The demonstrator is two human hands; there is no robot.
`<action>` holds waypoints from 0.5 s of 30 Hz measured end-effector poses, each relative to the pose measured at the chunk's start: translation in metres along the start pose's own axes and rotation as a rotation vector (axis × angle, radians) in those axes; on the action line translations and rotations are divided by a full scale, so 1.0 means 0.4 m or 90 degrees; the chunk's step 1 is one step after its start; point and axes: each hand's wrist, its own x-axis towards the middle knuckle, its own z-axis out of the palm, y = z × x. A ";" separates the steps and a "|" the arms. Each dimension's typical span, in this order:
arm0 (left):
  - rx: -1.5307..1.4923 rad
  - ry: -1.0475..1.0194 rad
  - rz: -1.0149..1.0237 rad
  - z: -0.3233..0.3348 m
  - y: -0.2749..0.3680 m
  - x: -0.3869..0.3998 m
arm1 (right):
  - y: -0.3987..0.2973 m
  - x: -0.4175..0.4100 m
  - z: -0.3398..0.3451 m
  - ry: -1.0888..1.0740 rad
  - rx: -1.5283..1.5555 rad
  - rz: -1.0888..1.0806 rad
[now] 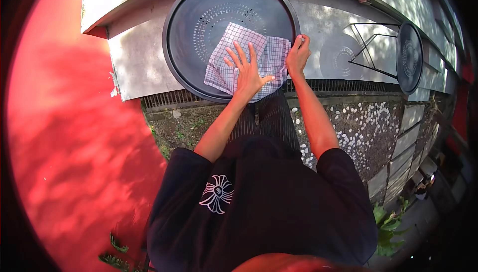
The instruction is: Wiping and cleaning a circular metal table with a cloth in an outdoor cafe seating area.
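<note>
A round black tabletop (179, 37) with a raised rim and a ring pattern of small holes is before me. Over its near right part lies a checked cloth (220, 72), creased and partly folded, its lower edge at the near rim. My left hand (247, 68) rests palm down on the cloth with its fingers spread. At the right side of the rim, the fingers of my right hand (298, 55) are curled around the edge, beside the cloth's right border. Whether they also pinch the cloth is hidden. The table's legs are out of sight beneath it.
A second round black table (409, 58) lies on its side at the right, its thin metal legs (373, 35) pointing left over the grey concrete ledge (313, 22). A drain grate (336, 85) runs along the ledge. White pebbles (354, 141) cover nearby soil; a red wall (82, 122) stands left.
</note>
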 end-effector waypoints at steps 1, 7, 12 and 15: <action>-0.003 0.000 0.002 -0.014 -0.004 0.000 | 0.004 0.000 -0.005 0.002 -0.002 -0.001; 0.068 -0.150 -0.008 -0.194 -0.176 -0.103 | -0.009 0.006 -0.010 0.020 0.096 0.032; 0.142 -0.139 -0.051 -0.142 -0.147 -0.085 | 0.024 0.006 -0.004 0.101 0.148 0.015; 0.118 -0.117 -0.054 -0.055 -0.053 -0.033 | 0.028 0.008 0.000 0.087 0.131 0.023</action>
